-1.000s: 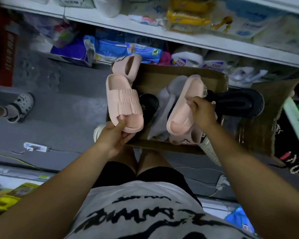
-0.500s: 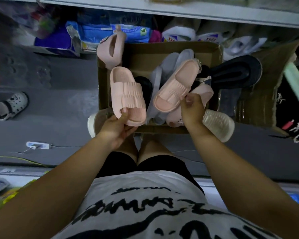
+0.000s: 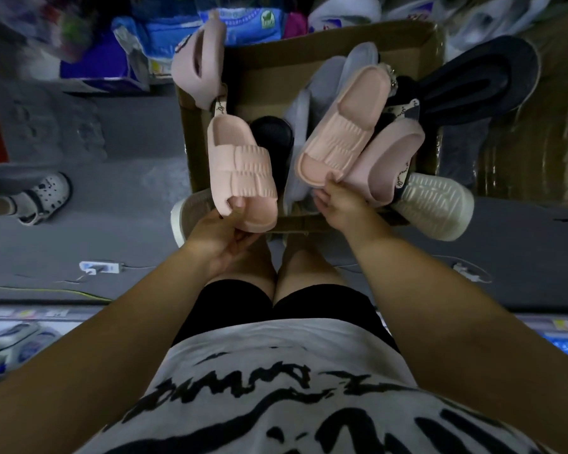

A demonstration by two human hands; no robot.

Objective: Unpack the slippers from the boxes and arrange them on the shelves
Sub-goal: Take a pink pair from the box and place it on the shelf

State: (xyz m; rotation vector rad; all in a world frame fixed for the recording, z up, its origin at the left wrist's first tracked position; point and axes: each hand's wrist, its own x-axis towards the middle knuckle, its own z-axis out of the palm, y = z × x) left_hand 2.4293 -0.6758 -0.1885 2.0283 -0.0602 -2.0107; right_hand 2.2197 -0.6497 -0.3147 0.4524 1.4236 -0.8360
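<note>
left hand [image 3: 220, 237]: grips the toe of a pale pink ribbed foam slipper [image 3: 240, 178], thumb on top, same as a second ago

right hand [image 3: 338, 208]: pinching the toe end of the matching pink slipper [image 3: 338, 126], which has now swung round strap-up

box: open brown cardboard box [image 3: 276, 70] under both, more slippers piled inside

far corner: dusty pink slipper [image 3: 197, 63] leaning on the box's left rim, hasn't budged

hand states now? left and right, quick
Left hand: grips the toe end of the straight pink slipper.
Right hand: pinches the toe end of the tilted pink slipper.
</note>
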